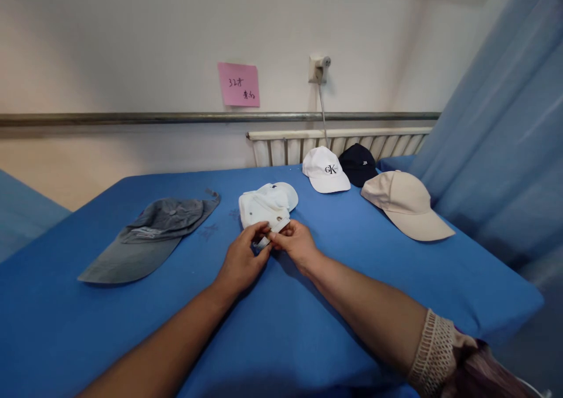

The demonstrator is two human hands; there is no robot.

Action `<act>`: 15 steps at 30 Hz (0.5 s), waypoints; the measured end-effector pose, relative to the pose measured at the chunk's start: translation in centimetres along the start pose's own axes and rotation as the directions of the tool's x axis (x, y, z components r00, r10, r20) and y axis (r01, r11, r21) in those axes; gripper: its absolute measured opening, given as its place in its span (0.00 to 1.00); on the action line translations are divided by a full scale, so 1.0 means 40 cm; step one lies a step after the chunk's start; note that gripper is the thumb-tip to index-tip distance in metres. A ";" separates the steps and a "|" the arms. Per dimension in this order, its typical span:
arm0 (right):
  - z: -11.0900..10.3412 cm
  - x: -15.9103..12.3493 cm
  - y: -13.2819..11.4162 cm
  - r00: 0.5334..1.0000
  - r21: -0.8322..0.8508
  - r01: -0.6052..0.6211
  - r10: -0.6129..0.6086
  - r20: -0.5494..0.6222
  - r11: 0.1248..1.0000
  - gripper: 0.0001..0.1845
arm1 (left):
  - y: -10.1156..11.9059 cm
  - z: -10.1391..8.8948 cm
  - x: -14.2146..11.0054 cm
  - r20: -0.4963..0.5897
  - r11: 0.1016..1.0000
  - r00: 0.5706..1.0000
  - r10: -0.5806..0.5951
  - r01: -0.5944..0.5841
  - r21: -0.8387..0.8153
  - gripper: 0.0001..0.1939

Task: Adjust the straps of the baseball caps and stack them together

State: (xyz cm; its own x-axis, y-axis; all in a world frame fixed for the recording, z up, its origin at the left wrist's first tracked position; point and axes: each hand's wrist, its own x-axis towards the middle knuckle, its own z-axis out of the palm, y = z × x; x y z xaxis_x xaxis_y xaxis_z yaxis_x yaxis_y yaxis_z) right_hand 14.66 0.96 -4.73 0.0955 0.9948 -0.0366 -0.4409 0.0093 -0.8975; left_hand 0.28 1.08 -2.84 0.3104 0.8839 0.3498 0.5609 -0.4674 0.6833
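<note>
The left hand [243,258] and the right hand [299,248] meet in a shared grip, thumbs and fingers pinched on the back strap [280,226] of a pale cap [264,204]. The cap lies just beyond the grip on the blue-covered table [308,327], its brim facing away and to the right; a small dark mark near the brim is too small to read.

Left of the grip, well apart, sits a grey cap [152,222] with pale lettering across its front, not legible at this angle. Beyond the grip and to the right is a white cap [323,166] bearing dark overlapping letters that look like "GK" or "CK". Just behind it on the right, a navy cap [357,163] has a tiny white mark, unreadable. Nearer, farther right of the grip, rests a beige cap [400,199].

On the wall beyond the grip, slightly left, a pink note [240,85] reads "32" followed by handwritten characters that are hard to make out.
</note>
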 end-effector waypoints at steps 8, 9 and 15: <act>0.003 -0.008 0.000 0.999 -0.022 0.013 -0.012 0.049 1.000 0.19 | -0.004 -0.003 0.001 0.000 0.999 1.000 -0.029 0.029 -0.038 0.25; 0.002 -0.011 -0.001 0.998 -0.016 -0.001 0.001 0.060 1.000 0.19 | -0.003 -0.004 0.002 -0.003 0.998 0.999 -0.036 0.036 -0.042 0.25; -0.015 -0.019 -0.016 0.989 0.061 -0.130 0.125 0.080 0.990 0.21 | 0.010 -0.014 0.001 -0.020 0.997 0.997 -0.071 0.071 -0.015 0.21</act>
State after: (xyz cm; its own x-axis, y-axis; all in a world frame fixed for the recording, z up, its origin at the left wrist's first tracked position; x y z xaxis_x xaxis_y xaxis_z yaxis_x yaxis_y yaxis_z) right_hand 15.40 0.15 -4.41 -0.0326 0.9930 -0.1134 -0.5032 -0.1143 -0.8566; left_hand 0.08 0.96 -2.20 0.2544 0.9150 0.3132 0.5702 -0.4035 0.7156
